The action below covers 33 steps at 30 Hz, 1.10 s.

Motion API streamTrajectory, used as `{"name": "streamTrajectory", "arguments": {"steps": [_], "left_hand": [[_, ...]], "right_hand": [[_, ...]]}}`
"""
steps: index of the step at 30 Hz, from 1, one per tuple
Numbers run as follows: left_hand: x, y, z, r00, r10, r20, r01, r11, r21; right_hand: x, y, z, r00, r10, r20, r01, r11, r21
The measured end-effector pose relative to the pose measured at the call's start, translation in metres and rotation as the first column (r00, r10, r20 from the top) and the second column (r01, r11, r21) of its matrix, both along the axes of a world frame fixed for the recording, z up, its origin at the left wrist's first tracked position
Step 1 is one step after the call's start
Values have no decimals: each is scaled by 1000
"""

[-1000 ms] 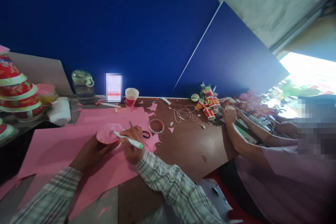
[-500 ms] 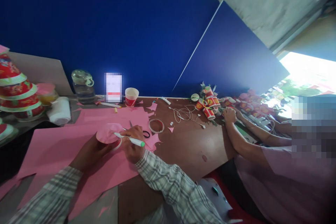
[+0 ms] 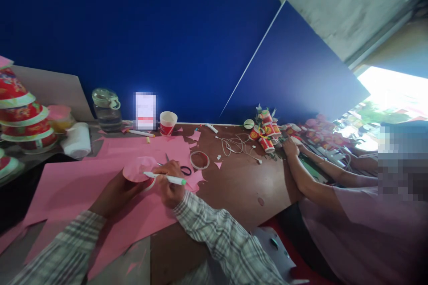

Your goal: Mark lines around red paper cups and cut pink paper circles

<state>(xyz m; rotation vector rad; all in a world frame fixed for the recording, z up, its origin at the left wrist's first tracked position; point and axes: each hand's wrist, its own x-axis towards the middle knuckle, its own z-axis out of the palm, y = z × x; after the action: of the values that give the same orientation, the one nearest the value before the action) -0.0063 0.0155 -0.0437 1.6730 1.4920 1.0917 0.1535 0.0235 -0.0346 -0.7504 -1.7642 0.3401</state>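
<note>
Just ahead, pink-topped cup [image 3: 137, 169] in left hand [image 3: 115, 193] — marker [image 3: 166, 178] in right hand [image 3: 171, 190]

At your far left stands a stack of red bowls [image 3: 23, 118], with a white roll [image 3: 77, 140] just beside it. Along the blue wall [image 3: 167, 31] you have a glass jar [image 3: 107, 109] and 1 red-and-white paper cup [image 3: 167, 123]. On the brown table [image 3: 240, 187] lie a tape ring [image 3: 199, 160], black-handled scissors [image 3: 185, 170] and a tangled white cable [image 3: 236, 144]. To your right, a co-worker's forearm [image 3: 301, 173] rests on the table near a cluster of small red cups [image 3: 265, 133].
</note>
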Motion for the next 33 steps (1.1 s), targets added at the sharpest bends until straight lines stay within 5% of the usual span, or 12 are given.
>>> {"name": "streamTrajectory", "arguments": {"steps": [6,13,19,27,33], "left_hand": [[-2,1,-1,999,32,-4,-32,999,25],[-1,1,0,1000,-8,-21,8,1000,-1],[-4,1,-5,999,31,6,-32,999,35],[-1,1,0,999,-31,11,31,999,8],[-3,2,-4,999,-10,39,10,1000,-3]], "right_hand": [[-2,-1,2,996,25,91,-25,1000,-6],[0,1,5,999,-36,-15,36,999,-4],[-5,-1,4,994,51,94,-49,998,-25],[1,3,5,998,-50,-23,48,996,-74],[0,5,5,998,-57,35,59,997,-41]]}}
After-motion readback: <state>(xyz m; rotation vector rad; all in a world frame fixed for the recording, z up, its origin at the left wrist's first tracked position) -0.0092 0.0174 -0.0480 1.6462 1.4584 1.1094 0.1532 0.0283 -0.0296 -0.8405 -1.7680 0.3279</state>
